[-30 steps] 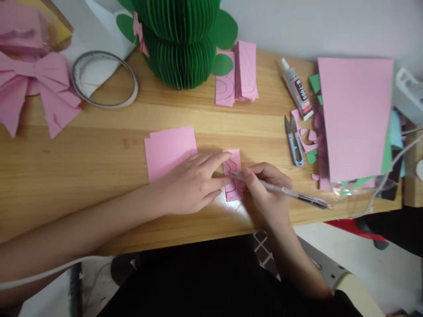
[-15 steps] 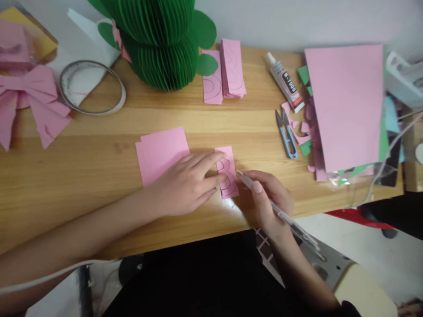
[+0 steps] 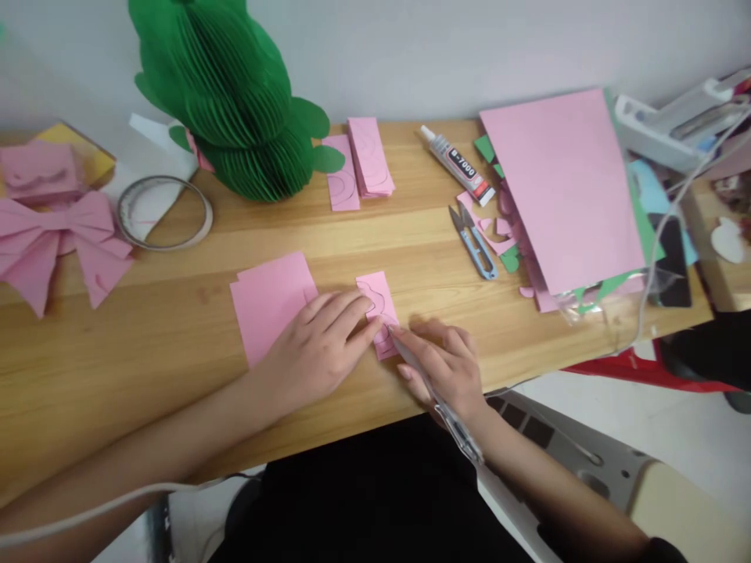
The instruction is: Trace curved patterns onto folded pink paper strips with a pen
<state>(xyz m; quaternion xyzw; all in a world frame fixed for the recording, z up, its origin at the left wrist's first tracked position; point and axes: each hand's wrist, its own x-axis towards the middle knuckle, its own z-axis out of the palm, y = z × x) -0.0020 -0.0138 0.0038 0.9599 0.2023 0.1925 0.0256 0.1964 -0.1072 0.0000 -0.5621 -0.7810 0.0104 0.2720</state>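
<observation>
A small pink paper strip [image 3: 378,289] with dark curved outlines drawn on it lies on the wooden table. My left hand [image 3: 322,342] rests flat with its fingertips on the strip's left side, fingers stretched out. In my right hand [image 3: 451,374] a clear pen [image 3: 454,428] is gripped, its tip down at the lower right part of the strip. Larger pink sheets [image 3: 271,301] lie overlapped just left of my left hand, which covers their right edge.
Behind stand a green honeycomb paper figure [image 3: 235,109] and marked pink strips [image 3: 369,156]. At left are a tape roll [image 3: 209,223] and a pink paper bow [image 3: 59,223]. Rightward lie a glue tube [image 3: 461,166], blue thread snips [image 3: 476,246] and a pink sheet stack [image 3: 563,188].
My right hand has moved in to the strip, bringing the pen tip from beside it onto it. The left fingers have shifted slightly on the strip. The camera view has shifted.
</observation>
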